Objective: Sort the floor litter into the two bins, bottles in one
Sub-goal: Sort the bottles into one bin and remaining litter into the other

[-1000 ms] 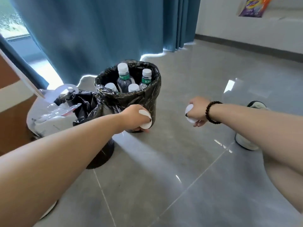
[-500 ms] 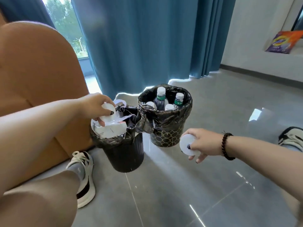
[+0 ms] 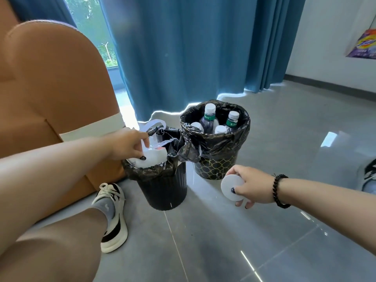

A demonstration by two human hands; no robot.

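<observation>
Head view: left hand [image 3: 130,146], fingers now loose over ribbed bin [image 3: 162,188] mid-frame, has dropped its white disc; right hand [image 3: 247,185] still pinches another disc [image 3: 231,186], prob. next in.

The ribbed bin [image 3: 162,188] stands under the left hand [image 3: 130,146], with the patterned bin [image 3: 215,167] just right of it, behind the right hand [image 3: 247,185]. Bottles [image 3: 209,119] stand in the patterned bin.
</observation>
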